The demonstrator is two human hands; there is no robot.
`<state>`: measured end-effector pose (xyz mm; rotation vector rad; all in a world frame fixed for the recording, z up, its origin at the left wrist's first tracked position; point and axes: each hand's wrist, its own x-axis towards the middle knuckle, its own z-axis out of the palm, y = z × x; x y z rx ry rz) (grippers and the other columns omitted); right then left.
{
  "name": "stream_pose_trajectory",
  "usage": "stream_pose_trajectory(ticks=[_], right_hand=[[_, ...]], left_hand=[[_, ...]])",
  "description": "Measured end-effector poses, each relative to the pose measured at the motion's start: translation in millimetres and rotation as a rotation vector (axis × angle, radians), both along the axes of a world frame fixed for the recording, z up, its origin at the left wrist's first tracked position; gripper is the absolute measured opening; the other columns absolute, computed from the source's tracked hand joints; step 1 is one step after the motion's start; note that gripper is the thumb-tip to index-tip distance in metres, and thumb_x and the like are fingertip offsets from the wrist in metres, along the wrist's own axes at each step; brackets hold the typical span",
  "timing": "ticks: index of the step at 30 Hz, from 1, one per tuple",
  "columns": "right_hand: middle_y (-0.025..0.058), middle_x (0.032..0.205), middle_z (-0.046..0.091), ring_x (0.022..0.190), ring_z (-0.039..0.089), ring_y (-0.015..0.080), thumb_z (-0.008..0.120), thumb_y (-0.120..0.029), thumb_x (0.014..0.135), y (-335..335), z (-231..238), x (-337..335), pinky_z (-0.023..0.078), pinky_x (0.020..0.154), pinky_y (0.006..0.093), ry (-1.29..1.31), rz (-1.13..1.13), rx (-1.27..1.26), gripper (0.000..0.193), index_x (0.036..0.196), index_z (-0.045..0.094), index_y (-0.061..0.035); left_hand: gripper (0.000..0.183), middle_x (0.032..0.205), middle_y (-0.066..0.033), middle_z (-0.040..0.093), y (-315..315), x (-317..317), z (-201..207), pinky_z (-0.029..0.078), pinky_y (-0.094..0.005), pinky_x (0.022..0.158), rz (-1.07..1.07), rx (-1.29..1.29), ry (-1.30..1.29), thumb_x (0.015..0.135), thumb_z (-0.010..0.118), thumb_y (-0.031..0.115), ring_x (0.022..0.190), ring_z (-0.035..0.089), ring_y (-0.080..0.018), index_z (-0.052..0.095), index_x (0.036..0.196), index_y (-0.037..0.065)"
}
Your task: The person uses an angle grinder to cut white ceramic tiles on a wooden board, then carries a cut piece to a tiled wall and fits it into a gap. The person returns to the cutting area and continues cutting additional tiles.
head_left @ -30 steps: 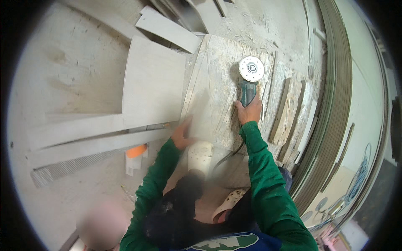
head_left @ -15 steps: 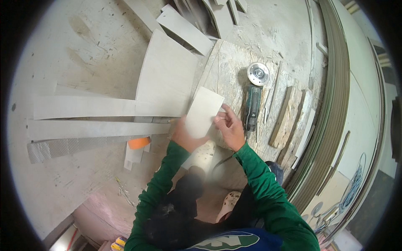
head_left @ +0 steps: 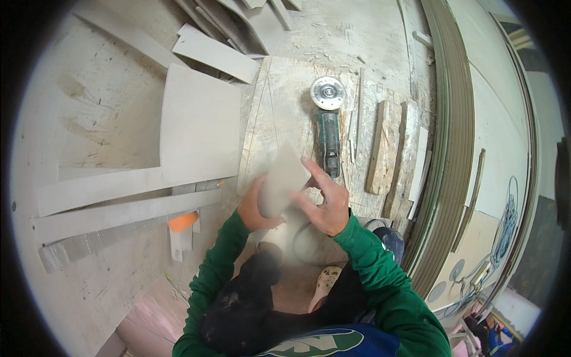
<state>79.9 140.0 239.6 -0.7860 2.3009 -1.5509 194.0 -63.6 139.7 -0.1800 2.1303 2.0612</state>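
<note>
- Lying at 9 o'clock from the left hand (head_left: 254, 208), apart from it, a curved orange item (head_left: 183, 221)
- A broad pale slab (head_left: 199, 128) lies at 11 o'clock from that hand
- The left hand itself is closed around the lower left of a flat pale piece (head_left: 285, 178)
- The piece, hazy to the eye, is held up between both hands, its long axis roughly 1 to 7 o'clock; it lies between 1 and 2 o'clock from the left palm, at 10 from the right
- The right hand (head_left: 327, 205) has thumb and forefinger spread at the piece's right edge; whether they pinch it I cannot tell
- A green-and-black grinder (head_left: 328, 134) lies unheld on a scored board (head_left: 282, 89) at 12 o'clock from the right hand, the nearer one, its long axis 12 to 6, disc (head_left: 328, 93) at the far end
- Wooden blocks (head_left: 383, 152) lie between 1 and 2 o'clock from the right hand, stacked sheets (head_left: 455, 119) beyond at 2
</note>
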Motion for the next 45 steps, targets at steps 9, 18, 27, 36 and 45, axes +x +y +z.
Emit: stream_pose_trajectory(ticks=[9,18,27,36,45], right_hand=[[0.0193,0.100,0.073,0.076,0.073,0.0252,0.089,-0.014,0.079,26,17,-3,0.058,0.066,0.0307,0.464,-0.075,-0.114,0.059,0.129,0.063,0.0030],[0.0194,0.118,0.071,0.097,0.071,0.0208,0.078,-0.011,0.091,46,-9,13,0.056,0.088,0.0338,-0.277,-0.293,-0.384,0.057,0.138,0.051,0.0077],[0.0176,0.128,0.068,0.117,0.064,0.0249,0.059,-0.034,0.105,64,3,6,0.049,0.100,0.0359,-0.513,0.149,-0.335,0.046,0.126,0.067,0.0059],[0.0159,0.124,0.068,0.113,0.064,0.0242,0.063,-0.018,0.101,73,4,9,0.047,0.099,0.0347,-0.434,0.078,-0.312,0.030,0.121,0.068,0.0038],[0.0152,0.121,0.069,0.104,0.067,0.0212,0.076,-0.015,0.092,82,-4,1,0.052,0.092,0.0342,-0.455,0.193,-0.178,0.036,0.123,0.068,0.0026]], left_hand=[[0.116,0.143,-0.0142,0.049,10,-22,38,0.033,-0.0411,0.117,-0.060,-0.123,0.002,0.057,0.094,0.019,0.136,0.045,-0.0262,0.030,0.152,0.000],[0.111,0.138,-0.0167,0.052,39,-36,51,0.040,-0.0411,0.112,0.098,-0.327,0.001,0.061,0.094,0.023,0.130,0.051,-0.0276,0.032,0.150,-0.002],[0.060,0.075,-0.0039,0.053,52,-89,73,0.048,-0.0358,0.060,0.581,0.686,-0.558,0.082,0.074,0.065,0.065,0.054,-0.0192,0.054,0.091,0.009],[0.095,0.101,-0.0163,0.058,67,-101,78,0.052,-0.0445,0.079,0.670,1.029,-0.687,0.081,0.069,0.075,0.085,0.059,-0.0288,0.050,0.130,-0.004],[0.101,0.125,-0.0206,0.060,67,-104,71,0.054,-0.0441,0.093,0.599,0.948,-0.638,0.085,0.068,0.070,0.106,0.064,-0.0319,0.042,0.143,-0.008]])
